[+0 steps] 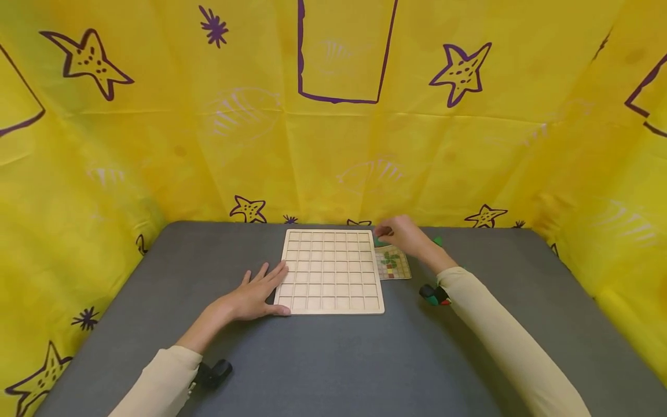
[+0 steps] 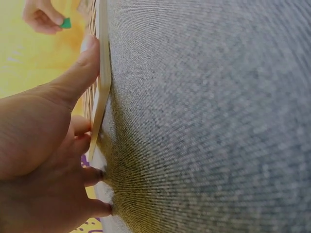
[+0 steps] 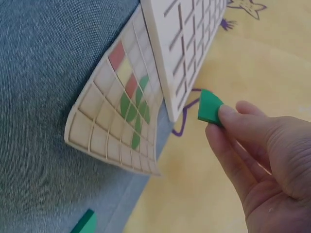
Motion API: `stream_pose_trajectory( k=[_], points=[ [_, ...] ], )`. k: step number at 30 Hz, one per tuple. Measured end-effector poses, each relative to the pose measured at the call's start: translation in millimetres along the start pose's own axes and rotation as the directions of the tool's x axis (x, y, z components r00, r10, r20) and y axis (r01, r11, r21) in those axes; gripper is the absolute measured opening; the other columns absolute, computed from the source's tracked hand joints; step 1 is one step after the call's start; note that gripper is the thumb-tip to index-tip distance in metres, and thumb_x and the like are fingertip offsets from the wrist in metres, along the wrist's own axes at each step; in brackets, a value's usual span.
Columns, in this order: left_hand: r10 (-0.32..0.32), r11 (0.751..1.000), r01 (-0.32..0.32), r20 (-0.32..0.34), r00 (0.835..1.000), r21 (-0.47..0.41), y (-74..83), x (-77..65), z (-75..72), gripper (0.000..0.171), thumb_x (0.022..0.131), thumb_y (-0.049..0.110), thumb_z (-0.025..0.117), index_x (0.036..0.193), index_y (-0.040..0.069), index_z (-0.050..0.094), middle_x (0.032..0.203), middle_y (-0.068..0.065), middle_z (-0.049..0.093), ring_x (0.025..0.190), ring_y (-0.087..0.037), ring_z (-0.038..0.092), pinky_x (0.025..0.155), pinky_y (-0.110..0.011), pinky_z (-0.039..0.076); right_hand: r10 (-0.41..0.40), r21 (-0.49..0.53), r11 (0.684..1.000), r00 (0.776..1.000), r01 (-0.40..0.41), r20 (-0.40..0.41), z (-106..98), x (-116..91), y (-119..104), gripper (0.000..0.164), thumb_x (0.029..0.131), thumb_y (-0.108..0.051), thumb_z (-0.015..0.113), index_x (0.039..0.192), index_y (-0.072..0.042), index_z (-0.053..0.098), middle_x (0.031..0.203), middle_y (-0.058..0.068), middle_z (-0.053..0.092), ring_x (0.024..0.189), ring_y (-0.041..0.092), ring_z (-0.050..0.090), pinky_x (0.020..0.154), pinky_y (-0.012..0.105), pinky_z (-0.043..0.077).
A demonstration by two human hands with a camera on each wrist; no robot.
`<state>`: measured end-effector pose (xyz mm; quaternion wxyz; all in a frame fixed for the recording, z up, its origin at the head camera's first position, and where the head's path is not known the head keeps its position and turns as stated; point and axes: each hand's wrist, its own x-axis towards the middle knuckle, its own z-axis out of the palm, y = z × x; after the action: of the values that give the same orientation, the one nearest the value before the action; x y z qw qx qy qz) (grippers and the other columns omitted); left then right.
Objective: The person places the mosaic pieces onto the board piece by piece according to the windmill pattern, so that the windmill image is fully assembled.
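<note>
A square wooden grid board [image 1: 333, 272] lies on the table with its cells bare. My left hand [image 1: 255, 296] rests at its left edge, fingers straight and spread, thumb on the near corner. In the left wrist view the thumb [image 2: 80, 73] presses along the board's rim, while two fingertips touch the cloth. Above the board's far right corner, my right hand [image 1: 403, 234] pinches a small green wooden piece [image 3: 210, 108] with a curved side between thumb and fingers. Below that hand is a pattern card [image 3: 99, 124], showing a red, yellow and green design on a grid.
Another green piece [image 3: 86, 223] lies on the table beyond the card, partly out of the right wrist view. Grey cloth covers the table [image 1: 323, 365]. A yellow patterned curtain [image 1: 333, 145] hangs behind it and along both sides. Each wrist wears a dark strap [image 1: 215, 373].
</note>
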<state>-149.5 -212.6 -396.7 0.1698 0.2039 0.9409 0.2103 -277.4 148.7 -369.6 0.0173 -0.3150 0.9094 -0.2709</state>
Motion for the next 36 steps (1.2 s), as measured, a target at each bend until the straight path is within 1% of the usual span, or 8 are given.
stream_pose_trajectory(
  k=[7, 13, 20, 26, 30, 36],
  points=[
    [-0.006, 1.0, 0.006, 0.007, 1.0, -0.003, -0.5, 2.2, 0.8, 0.098, 0.088, 0.049, 0.068, 0.156, 0.002, 0.015, 0.163, -0.017, 0.007, 0.145, -0.05, 0.001, 0.108, -0.071, -0.002, -0.028, 0.019, 0.999, 0.999, 0.028, 0.018, 11.0, 7.6, -4.9, 0.02, 0.089, 0.002, 0.068, 0.108, 0.004, 0.071, 0.101, 0.013, 0.072, 0.095, 0.027, 0.068, 0.083, 0.037, 0.055],
    [-0.004, 1.0, 0.004, 0.006, 1.0, -0.015, -2.0, 2.2, 2.2, 0.099, 0.087, 0.05, 0.068, 0.157, 0.003, 0.015, 0.163, -0.017, 0.006, 0.145, -0.05, 0.0, 0.107, -0.072, -0.003, -0.014, 0.053, 0.999, 0.999, 0.011, 0.041, 19.1, 16.8, -15.2, 0.02, 0.09, 0.002, 0.067, 0.11, 0.003, 0.071, 0.103, 0.012, 0.072, 0.097, 0.026, 0.067, 0.085, 0.036, 0.054],
    [-0.002, 1.0, 0.002, 0.001, 1.0, -0.029, -1.8, 2.7, 2.8, 0.098, 0.087, 0.049, 0.069, 0.157, 0.004, 0.016, 0.163, -0.017, 0.007, 0.145, -0.05, -0.001, 0.107, -0.072, -0.004, -0.015, 0.104, 0.994, 1.0, 0.013, 0.02, 29.9, 29.3, -20.2, 0.019, 0.09, 0.001, 0.068, 0.109, 0.002, 0.072, 0.101, 0.009, 0.072, 0.095, 0.024, 0.067, 0.084, 0.035, 0.054],
    [-0.006, 0.999, 0.006, -0.002, 1.0, -0.035, -2.9, 3.0, 4.8, 0.098, 0.087, 0.05, 0.069, 0.157, 0.005, 0.016, 0.164, -0.016, 0.007, 0.145, -0.05, -0.001, 0.107, -0.071, -0.004, -0.014, 0.126, 0.992, 1.0, 0.011, 0.027, 40.2, 39.3, -22.5, 0.018, 0.09, 0.001, 0.067, 0.107, 0.002, 0.072, 0.099, 0.008, 0.072, 0.094, 0.022, 0.067, 0.083, 0.033, 0.054],
    [-0.006, 0.999, 0.006, -0.007, 1.0, -0.035, -5.0, 3.3, 5.1, 0.099, 0.086, 0.05, 0.069, 0.157, 0.005, 0.017, 0.164, -0.016, 0.008, 0.145, -0.05, 0.0, 0.107, -0.071, -0.004, -0.034, 0.122, 0.992, 0.999, 0.03, 0.025, 47.9, 46.8, -27.0, 0.016, 0.09, 0.001, 0.068, 0.106, 0.001, 0.072, 0.099, 0.008, 0.072, 0.093, 0.022, 0.067, 0.082, 0.031, 0.054],
    [0.0, 0.999, -0.001, -0.014, 1.0, -0.035, -8.1, 4.1, 5.3, 0.1, 0.086, 0.051, 0.07, 0.157, 0.004, 0.017, 0.163, -0.017, 0.008, 0.145, -0.05, 0.0, 0.107, -0.072, -0.005, -0.038, 0.112, 0.993, 0.999, 0.036, 0.022, 57.5, 58.4, -37.4, 0.017, 0.09, 0.001, 0.068, 0.106, 0.0, 0.073, 0.099, 0.008, 0.072, 0.094, 0.022, 0.067, 0.083, 0.031, 0.053]
  ],
)
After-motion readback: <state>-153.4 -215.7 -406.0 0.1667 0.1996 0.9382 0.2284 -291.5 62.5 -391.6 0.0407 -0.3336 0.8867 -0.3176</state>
